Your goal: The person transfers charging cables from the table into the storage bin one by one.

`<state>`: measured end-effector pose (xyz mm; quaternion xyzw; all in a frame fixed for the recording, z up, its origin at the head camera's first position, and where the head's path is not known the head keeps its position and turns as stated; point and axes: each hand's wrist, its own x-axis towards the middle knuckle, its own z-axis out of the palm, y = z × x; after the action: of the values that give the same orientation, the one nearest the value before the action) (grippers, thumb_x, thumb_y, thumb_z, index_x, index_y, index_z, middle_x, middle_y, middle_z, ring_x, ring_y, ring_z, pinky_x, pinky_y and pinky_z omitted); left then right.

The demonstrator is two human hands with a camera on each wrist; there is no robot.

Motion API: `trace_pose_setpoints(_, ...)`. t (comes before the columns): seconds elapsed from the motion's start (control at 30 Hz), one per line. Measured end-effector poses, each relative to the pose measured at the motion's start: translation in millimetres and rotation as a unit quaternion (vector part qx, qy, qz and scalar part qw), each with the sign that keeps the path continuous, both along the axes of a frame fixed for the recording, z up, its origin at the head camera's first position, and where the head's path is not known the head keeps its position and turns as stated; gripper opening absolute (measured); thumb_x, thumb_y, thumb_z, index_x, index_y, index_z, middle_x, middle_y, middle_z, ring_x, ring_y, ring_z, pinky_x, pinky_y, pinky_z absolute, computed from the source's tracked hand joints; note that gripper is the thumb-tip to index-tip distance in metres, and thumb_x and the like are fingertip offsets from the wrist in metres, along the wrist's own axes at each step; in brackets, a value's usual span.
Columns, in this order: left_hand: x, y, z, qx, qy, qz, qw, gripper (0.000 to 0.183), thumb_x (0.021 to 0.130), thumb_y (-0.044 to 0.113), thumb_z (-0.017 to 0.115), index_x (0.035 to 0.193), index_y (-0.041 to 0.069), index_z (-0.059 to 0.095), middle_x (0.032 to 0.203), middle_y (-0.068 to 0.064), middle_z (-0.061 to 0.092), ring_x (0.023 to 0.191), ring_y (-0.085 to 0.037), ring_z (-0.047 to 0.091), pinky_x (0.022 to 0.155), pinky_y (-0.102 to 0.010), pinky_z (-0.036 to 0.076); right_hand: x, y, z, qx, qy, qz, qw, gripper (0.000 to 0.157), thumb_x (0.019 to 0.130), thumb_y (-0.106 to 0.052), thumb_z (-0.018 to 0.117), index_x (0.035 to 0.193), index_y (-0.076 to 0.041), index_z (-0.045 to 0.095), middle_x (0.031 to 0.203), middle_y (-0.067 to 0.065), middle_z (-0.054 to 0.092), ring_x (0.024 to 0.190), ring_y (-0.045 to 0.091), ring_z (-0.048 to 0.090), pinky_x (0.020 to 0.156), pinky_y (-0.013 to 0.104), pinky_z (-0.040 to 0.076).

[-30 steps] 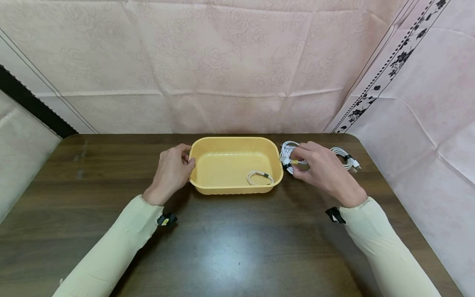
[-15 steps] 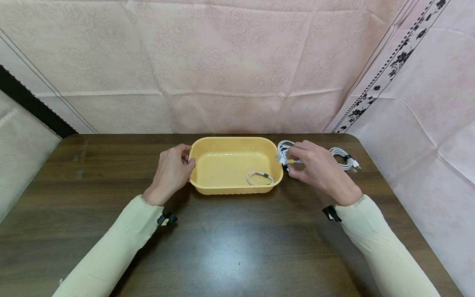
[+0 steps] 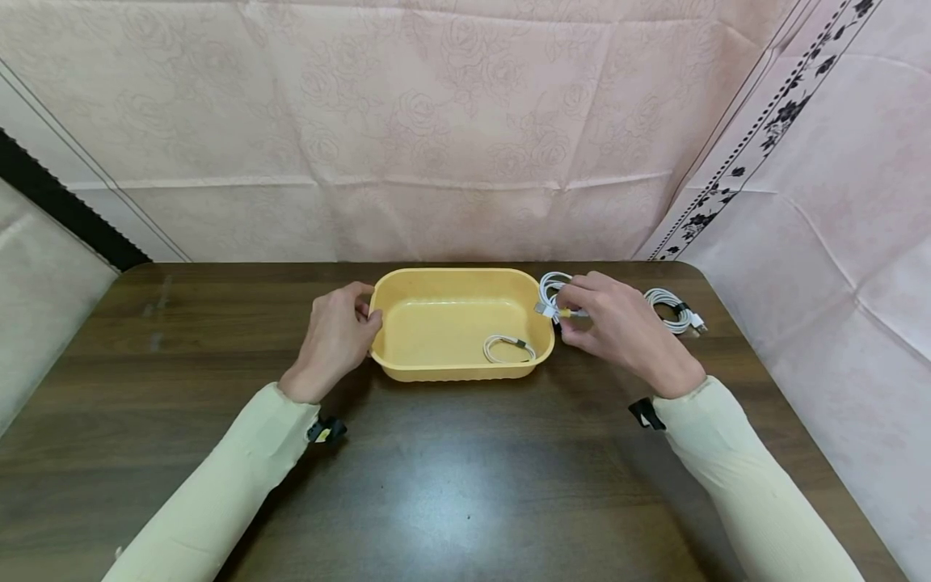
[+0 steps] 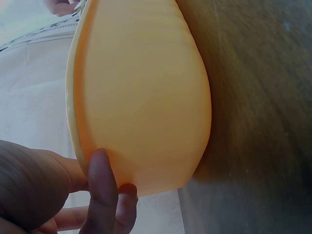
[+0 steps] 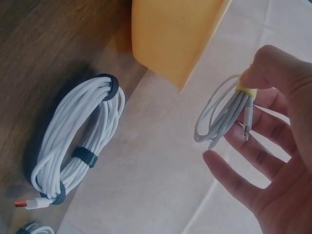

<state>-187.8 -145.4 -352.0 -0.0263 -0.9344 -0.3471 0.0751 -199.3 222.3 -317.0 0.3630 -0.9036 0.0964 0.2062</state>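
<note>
My left hand point(image 3: 330, 343) grips the left end of a yellow plastic basin point(image 3: 458, 374), thumb and fingers at its rim. In the left wrist view those fingers point(image 4: 102, 190) press its outer wall. Inside the basin, near the front right corner, lies a small coiled white cable point(image 3: 502, 339). My right hand point(image 3: 614, 327) pinches a coiled white USB cable point(image 5: 226, 117) by its yellow tie, above the table beside the basin's right end. Under that hand, a larger white cable coil point(image 5: 63, 126) with black ties and an orange-tipped plug lies on the table, mostly hidden in the head view.
Another coiled white cable point(image 3: 680, 325) with a black tie rests on the brown wooden table point(image 3: 436, 485), right of my right hand. Pale floral cloth point(image 3: 436, 145) hangs behind the table's far edge and along both sides.
My right hand has moved slightly left with the coiled USB cable, bringing its plug over the basin's right rim. The left hand and the basin have stayed in place.
</note>
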Motion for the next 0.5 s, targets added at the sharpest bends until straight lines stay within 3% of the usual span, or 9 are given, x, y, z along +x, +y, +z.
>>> trace_pose_setpoints(0.5,0.2,0.4,0.7,0.000,-0.009,0.002,1.0000,0.036,0.098,0.011,0.062,0.131,-0.002,0.062,0.094,-0.015,0.066,0.077,-0.024,0.063,0.059,-0.026,0.053,-1.8,-5.6,2.6,0.008,-0.028,-0.012,1.000,0.016,0.080,-0.005,0.074,0.090,-0.018,0.069,0.091,-0.004,0.066,0.080,0.013,0.055,0.065,0.032,0.049)
